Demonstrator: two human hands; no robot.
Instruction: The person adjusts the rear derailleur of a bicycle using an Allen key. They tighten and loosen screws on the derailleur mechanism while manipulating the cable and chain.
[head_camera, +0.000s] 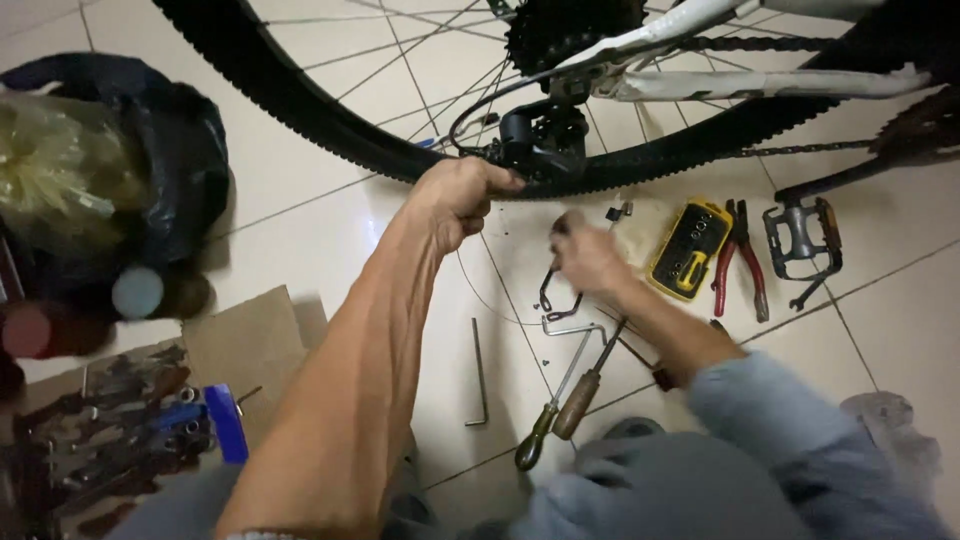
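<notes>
Left hand clenched on the knobby rear tyre beside the black derailleur, a stiff, likely greasy part best held by its body; right hand blurred over floor tools, grip unclear.

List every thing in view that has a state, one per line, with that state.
left hand: closed around the tyre beside the derailleur
right hand: blurred, fingers closed on a small dark part
rear derailleur: mounted on the bike
bicycle wheel: on the bike, tyre on
yellow bit case: open, flat on the floor
red pliers: lying on the floor
pedal: detached, on the floor
screwdrivers: lying side by side
hex key: flat on the tiles
</notes>
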